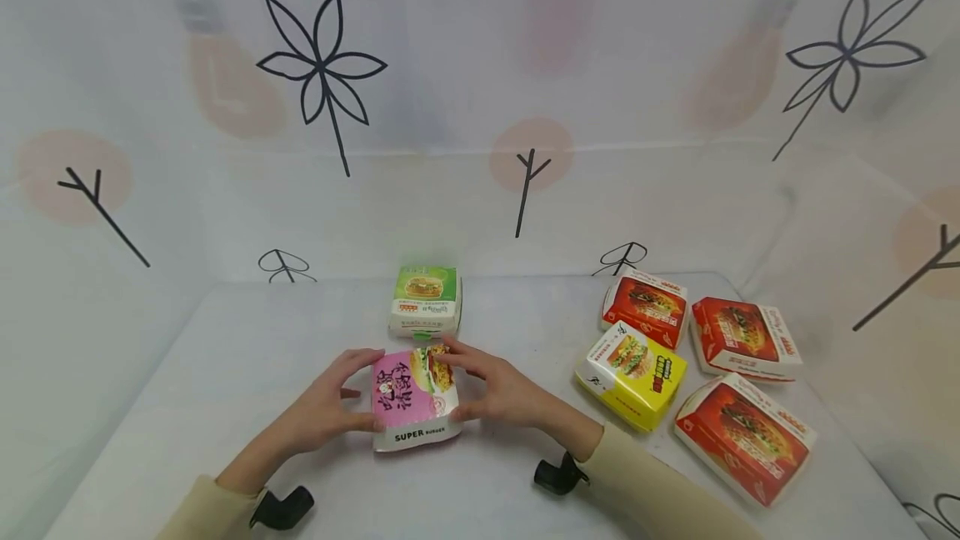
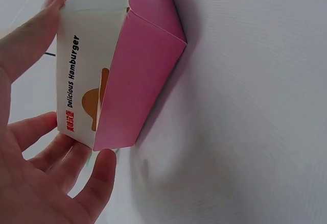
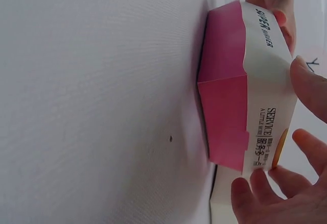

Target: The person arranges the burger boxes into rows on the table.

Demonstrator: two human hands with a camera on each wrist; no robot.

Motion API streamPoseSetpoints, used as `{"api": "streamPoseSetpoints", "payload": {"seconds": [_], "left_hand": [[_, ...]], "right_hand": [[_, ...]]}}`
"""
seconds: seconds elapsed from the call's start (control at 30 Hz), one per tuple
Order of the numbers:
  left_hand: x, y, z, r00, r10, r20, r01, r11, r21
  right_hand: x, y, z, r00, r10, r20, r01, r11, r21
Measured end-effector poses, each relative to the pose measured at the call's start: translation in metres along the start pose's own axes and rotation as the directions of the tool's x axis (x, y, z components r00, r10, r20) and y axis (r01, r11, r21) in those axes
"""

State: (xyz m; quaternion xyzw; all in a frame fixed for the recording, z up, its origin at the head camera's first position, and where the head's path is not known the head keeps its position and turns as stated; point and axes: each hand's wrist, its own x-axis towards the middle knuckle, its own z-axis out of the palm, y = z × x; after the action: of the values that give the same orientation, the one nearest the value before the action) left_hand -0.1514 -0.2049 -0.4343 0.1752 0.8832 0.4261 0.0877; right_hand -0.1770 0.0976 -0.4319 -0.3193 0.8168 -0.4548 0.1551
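Note:
A pink and white burger box (image 1: 411,394) marked "SUPER BURGER" sits on the white-covered table between both hands. My left hand (image 1: 330,407) holds its left side, thumb at the near corner and fingers toward the far one. On the opposite side, my right hand (image 1: 502,388) grips the box the same way. In the left wrist view, the box's pink lower half (image 2: 143,76) faces the camera, its lid closed. From the right wrist, the fingertips (image 3: 259,183) touch the far end of the box's white side. Just behind it stands a green and white burger box (image 1: 425,300).
To the right, a yellow burger box (image 1: 633,373) lies among red burger boxes: one (image 1: 647,307) behind it, another (image 1: 742,338) to its right, a third (image 1: 746,438) nearer. A white patterned cloth (image 1: 450,215) hangs along the table's back edge.

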Motion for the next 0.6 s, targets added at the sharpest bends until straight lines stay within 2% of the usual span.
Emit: {"api": "streamPoseSetpoints", "payload": {"seconds": [0.27, 0.6], "left_hand": [[0.0004, 0.0014, 0.0005, 1.000, -0.005, -0.021, 0.005, 1.000, -0.003], [-0.0028, 0.0040, -0.0031, 0.997, 0.006, -0.073, -0.005, 1.000, 0.013]], "right_hand": [[0.0001, 0.0014, 0.0003, 1.000, -0.002, -0.014, 0.001, 1.000, -0.013], [-0.0029, 0.0083, -0.0037, 0.996, -0.057, -0.070, 0.053, 0.997, -0.061]]}}
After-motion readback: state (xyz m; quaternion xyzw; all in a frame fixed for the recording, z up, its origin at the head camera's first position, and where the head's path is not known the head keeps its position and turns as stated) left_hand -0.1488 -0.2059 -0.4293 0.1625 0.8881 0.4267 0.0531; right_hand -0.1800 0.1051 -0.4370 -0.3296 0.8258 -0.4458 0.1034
